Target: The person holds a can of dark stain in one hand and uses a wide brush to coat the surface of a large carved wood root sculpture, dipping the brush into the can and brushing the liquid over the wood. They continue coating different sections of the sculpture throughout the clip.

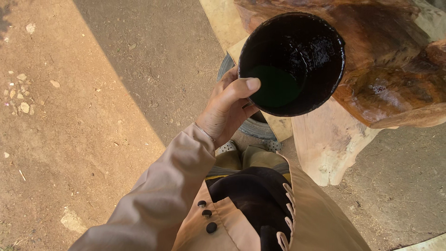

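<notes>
Bare dirt ground (69,116) is stretching along the left. The left hand (227,109) is gripping a black bucket (292,60) by its rim, thumb hooked inside, holding it up in front of a glossy carved wooden stump (385,79). A tyre (253,125) is lying underneath. The right hand is out of view.

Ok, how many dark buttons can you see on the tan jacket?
3, in a short row on the jacket front: top, middle, bottom. More may be hidden by folds.
</notes>
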`<state>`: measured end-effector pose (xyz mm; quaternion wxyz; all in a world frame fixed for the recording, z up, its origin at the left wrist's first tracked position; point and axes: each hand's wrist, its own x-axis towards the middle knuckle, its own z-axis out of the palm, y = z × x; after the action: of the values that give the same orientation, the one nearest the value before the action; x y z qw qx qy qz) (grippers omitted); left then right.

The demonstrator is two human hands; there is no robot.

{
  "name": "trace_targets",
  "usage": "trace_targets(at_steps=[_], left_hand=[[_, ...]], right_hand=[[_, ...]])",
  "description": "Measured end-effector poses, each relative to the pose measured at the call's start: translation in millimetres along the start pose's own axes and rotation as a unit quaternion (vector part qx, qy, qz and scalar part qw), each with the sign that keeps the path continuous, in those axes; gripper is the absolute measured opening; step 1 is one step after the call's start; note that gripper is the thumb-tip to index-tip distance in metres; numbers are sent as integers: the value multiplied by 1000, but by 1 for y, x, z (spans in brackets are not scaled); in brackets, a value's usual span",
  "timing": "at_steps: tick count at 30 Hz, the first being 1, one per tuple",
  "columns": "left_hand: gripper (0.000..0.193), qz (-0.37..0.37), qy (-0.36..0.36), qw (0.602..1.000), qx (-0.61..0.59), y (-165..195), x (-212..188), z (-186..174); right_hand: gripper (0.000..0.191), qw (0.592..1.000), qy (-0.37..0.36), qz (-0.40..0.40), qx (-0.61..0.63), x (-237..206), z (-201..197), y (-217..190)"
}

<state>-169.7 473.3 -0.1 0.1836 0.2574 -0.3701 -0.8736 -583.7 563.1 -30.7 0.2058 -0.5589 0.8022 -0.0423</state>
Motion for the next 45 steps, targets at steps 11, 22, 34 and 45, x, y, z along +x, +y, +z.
trace_targets(at_steps=[11,22,34,45], left_hand=[[103,-24,-43,998,34,-1,-10,-1],[101,-50,-67,996,33,-3,-30,-17],[101,-86,-98,990,44,2,-55,-42],[105,-107,-120,984,75,-13,-60,-28]], right_hand=[[26,999,53,2,11,-33,20,10],[24,996,86,35,-11,-70,30,-8],[22,924,343,61,156,-155,95,-18],[16,768,558,158,272,-239,186,-57]])
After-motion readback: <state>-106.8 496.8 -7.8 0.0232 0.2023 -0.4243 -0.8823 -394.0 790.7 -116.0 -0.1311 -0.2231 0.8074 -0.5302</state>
